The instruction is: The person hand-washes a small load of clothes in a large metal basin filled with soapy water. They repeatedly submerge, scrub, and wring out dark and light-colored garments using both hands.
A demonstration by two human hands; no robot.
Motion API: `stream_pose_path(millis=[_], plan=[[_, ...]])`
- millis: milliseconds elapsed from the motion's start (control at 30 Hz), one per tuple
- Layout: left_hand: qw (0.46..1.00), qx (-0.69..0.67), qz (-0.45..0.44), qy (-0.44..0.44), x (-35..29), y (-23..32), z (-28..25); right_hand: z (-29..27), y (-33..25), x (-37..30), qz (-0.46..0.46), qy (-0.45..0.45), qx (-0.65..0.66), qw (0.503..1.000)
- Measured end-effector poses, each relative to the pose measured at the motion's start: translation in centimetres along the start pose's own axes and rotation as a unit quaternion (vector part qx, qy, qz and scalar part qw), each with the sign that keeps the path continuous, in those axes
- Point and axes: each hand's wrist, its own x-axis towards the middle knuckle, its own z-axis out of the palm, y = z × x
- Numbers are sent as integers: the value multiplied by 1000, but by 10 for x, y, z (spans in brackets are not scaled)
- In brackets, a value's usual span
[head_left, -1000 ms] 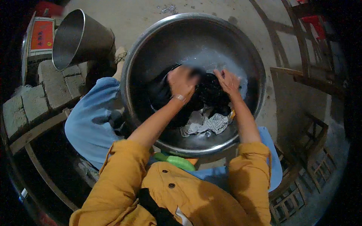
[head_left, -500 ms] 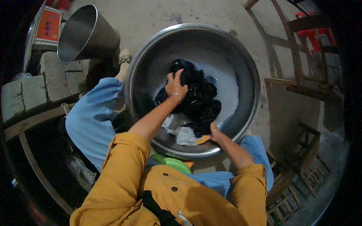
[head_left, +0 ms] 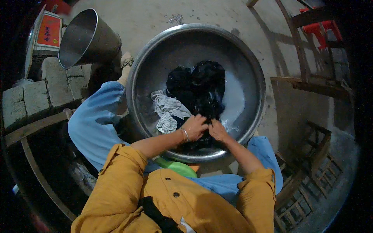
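A large round metal basin point(head_left: 136, 112) sits in front of me with sudsy water point(head_left: 235, 97) along its right side. Wet black clothing point(head_left: 206, 93) is heaped in its middle. Close together at the basin's near side, my left hand point(head_left: 195, 127) and my right hand point(head_left: 218, 130) both grip the near end of this black cloth. The fingertips are partly lost against the dark fabric. To the left of the heap lies a crumpled white and grey striped garment point(head_left: 169, 110), with my left wrist just below it.
A metal bucket point(head_left: 107, 42) stands tilted at the upper left, beside grey blocks point(head_left: 56, 81). Between my knees and the basin shows a green plastic rim point(head_left: 178, 168). Wooden stools point(head_left: 311, 155) are at the right, with a red plastic stool point(head_left: 322, 33) farther back.
My left hand has come from the far side of the heap to the near side, beside my right hand. The striped garment now lies farther left. The orange-yellow piece is out of sight.
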Motion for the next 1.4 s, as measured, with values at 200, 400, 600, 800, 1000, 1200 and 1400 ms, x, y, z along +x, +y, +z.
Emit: stream_pose_path(millis=[200, 400, 600, 800, 1000, 1200, 1400], plan=[[992, 23, -15, -125, 32, 53, 31, -82, 27, 27, 74, -194, -179, 962], [901, -405, -83, -129, 58, 10, 20, -151, -72, 114, -86, 314, -68, 943], [885, 139, -292, 336, 39, -81, -82, -96, -79, 135, -44, 192, 365, 910], [901, -112, -352, 228, 23, -178, -66, -129, -150, 31, -77, 261, 423, 864], [921, -92, -287, 246, 15, -146, -117, -209, -198, -65, -260, 350, 373, 819], [912, -8, -196, 361, 47, -123, -130, -252, -224, -120, -359, 363, 396, 763], [949, 150, -278, -6, 50, -106, -152, -236, -209, -65, -378, 389, 110, 833]])
